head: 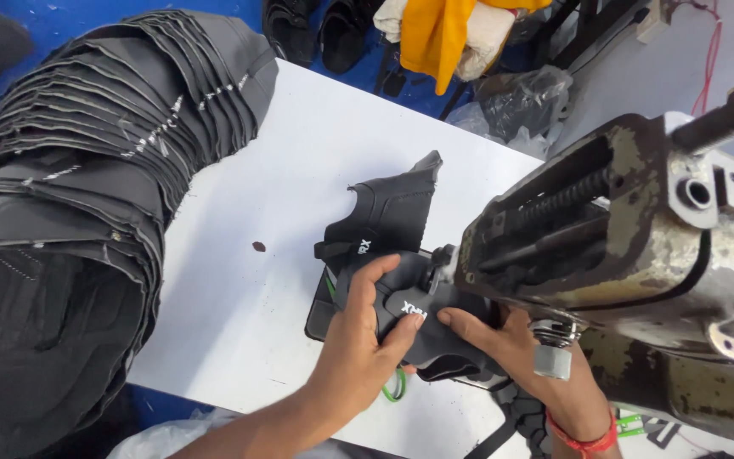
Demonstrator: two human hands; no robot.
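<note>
Nearest to me, my left hand (365, 340) lies flat with fingers spread and curled over the black shoe upper (388, 255), pressing it down rather than pinching it, thumb tip near the white lettering on the piece. My right hand (516, 344) comes in from the near right edge of the surface (239, 280), fingers closed on the right side of the same upper; its fingertips slip under the head of the sewing machine (630, 255), so I cannot see exactly how they grip. A red band (586, 442) circles that wrist. A loop of green cord (395, 387) peeks out below my left hand, mostly covered. The upper sits toward the right side of the white surface, its long axis running from near me up and away, the pointed end aimed at the far edge; its near end is buried under both hands and the machine, and the needle area is hidden. The worn, chipped machine fills the right and is cut off by the frame. To the far left, a tall fanned stack of dark cut pieces (87, 170) overhangs the surface's left edge. Beyond the far edge lie a yellow cloth (435, 34) and dark shoes (316, 30), partly cropped.
</note>
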